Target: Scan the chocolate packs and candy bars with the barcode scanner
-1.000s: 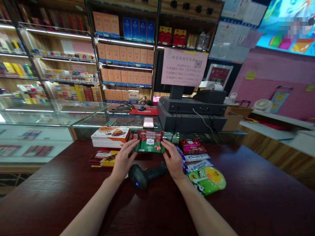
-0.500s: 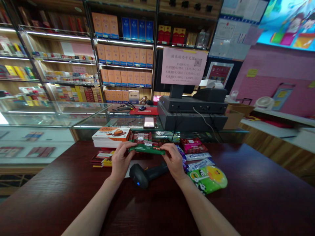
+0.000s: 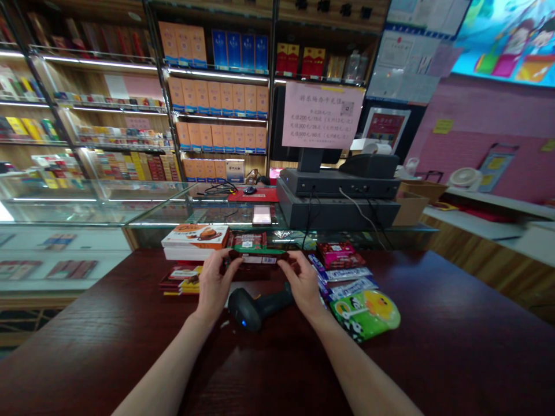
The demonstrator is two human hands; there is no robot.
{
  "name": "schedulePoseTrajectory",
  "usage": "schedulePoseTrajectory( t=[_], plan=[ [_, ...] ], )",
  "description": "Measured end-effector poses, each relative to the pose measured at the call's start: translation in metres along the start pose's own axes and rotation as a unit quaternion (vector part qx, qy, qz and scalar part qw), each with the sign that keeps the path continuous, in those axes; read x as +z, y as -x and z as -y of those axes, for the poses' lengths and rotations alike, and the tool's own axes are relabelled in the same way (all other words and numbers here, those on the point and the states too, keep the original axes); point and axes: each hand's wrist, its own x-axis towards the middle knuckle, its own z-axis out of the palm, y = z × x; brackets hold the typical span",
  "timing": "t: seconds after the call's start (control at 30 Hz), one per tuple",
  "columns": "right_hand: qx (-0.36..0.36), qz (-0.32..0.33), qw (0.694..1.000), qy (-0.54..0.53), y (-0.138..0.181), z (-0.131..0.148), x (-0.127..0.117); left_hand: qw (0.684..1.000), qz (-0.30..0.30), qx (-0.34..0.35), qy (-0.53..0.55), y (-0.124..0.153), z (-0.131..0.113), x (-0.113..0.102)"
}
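Both my hands hold a flat red-and-green chocolate packet (image 3: 259, 256) by its two ends, above the dark wooden counter (image 3: 433, 341). The packet lies nearly level, seen edge-on with a white label facing me. My left hand (image 3: 214, 283) pinches its left end and my right hand (image 3: 301, 281) pinches its right end. A black barcode scanner (image 3: 254, 309) with a blue light lies on the counter just below and between my hands.
An orange-and-white box (image 3: 195, 241) stands left of the packet, over flat snack packs (image 3: 180, 280). Pink, blue and green snack bags (image 3: 364, 312) lie to the right. Behind are a glass display case (image 3: 108, 208), a till with monitor (image 3: 338, 196) and stocked shelves.
The packet stood upright facing me a second ago. Both hands have tipped it forward and flat, so its edge and underside label now show. The hands stayed in place.
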Motion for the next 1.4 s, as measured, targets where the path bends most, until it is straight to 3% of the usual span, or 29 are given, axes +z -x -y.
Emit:
schedulePoseTrajectory(
  t=[0.13,0.27,0.53,0.7,1.4],
  plan=[
    [0.050,0.010,0.998,-0.038,0.000,-0.001,0.005,0.999,-0.002,-0.038,0.004,0.001,-0.002,0.001],
    [0.076,0.012,0.993,-0.090,0.000,-0.003,0.011,1.000,0.013,-0.019,-0.021,-0.001,-0.004,0.000],
    [0.090,-0.017,0.990,-0.107,-0.006,-0.008,0.015,0.978,0.160,0.069,-0.112,-0.008,-0.005,-0.008],
    [0.093,-0.021,0.989,-0.112,-0.010,-0.004,0.015,0.963,0.214,0.106,-0.122,-0.013,-0.003,-0.015],
    [0.080,0.003,0.990,-0.112,-0.007,0.008,0.020,0.946,0.177,0.127,-0.239,-0.016,-0.007,-0.020]
  ],
)
